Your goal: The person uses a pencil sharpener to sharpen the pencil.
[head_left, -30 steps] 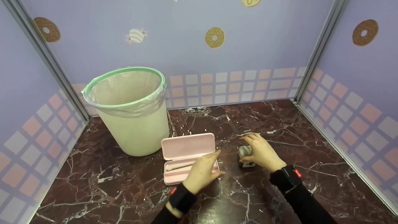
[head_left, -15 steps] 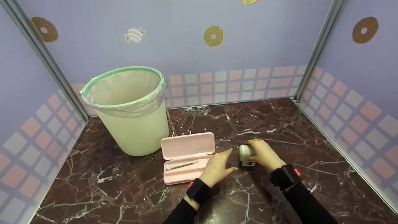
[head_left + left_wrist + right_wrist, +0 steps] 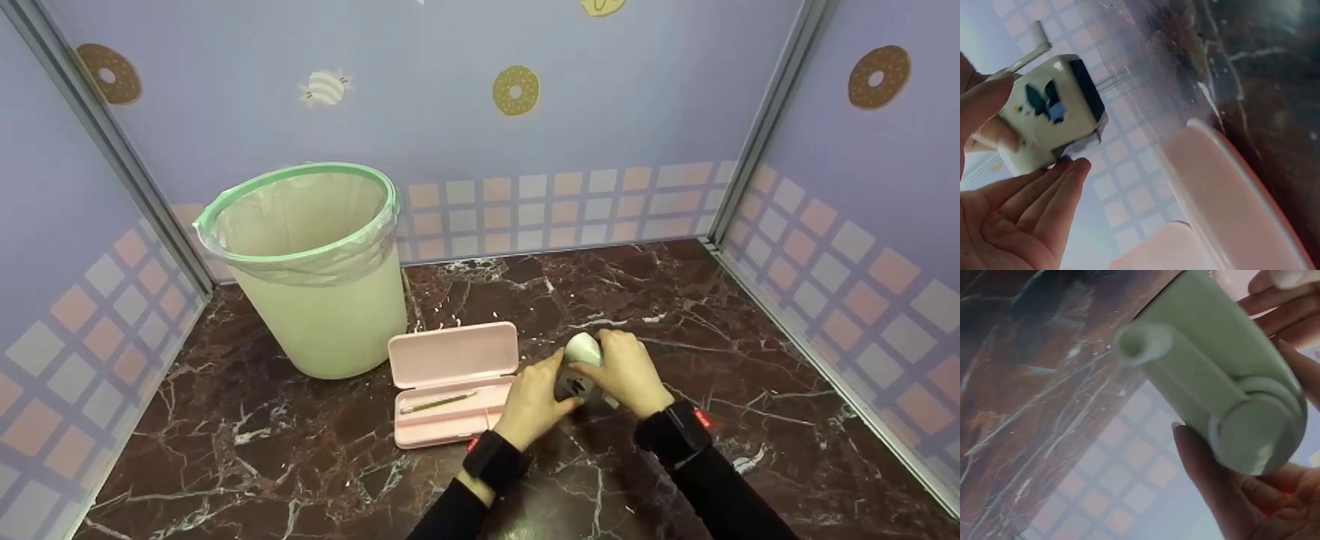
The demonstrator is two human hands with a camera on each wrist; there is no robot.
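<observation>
A pale green-white pencil sharpener [image 3: 581, 351], the hand-crank kind, is held by my right hand [image 3: 634, 375] and tilted over the tabletop. Its crank and round hub face the camera in the right wrist view, where fingers of my right hand [image 3: 1258, 495] grip both sides. A printed plant-like picture and a dark end panel show on the sharpener [image 3: 1050, 112] in the left wrist view. Extended fingers of my left hand [image 3: 531, 405] reach its near side and appear to touch its lower edge. An open pink pencil case [image 3: 454, 356] lies to the left, with a pencil [image 3: 439, 403] inside.
Behind and left of the case stands a pale bin [image 3: 337, 322] with a green rim and a plastic liner. Patterned panels [image 3: 585, 135] enclose the dark marble tabletop [image 3: 300, 450] at the back and sides. Small white scraps lie behind the case.
My right hand has grasped the sharpener, tilted it and drawn it slightly left. My left hand has moved right from over the pencil case to the sharpener, uncovering more of the case.
</observation>
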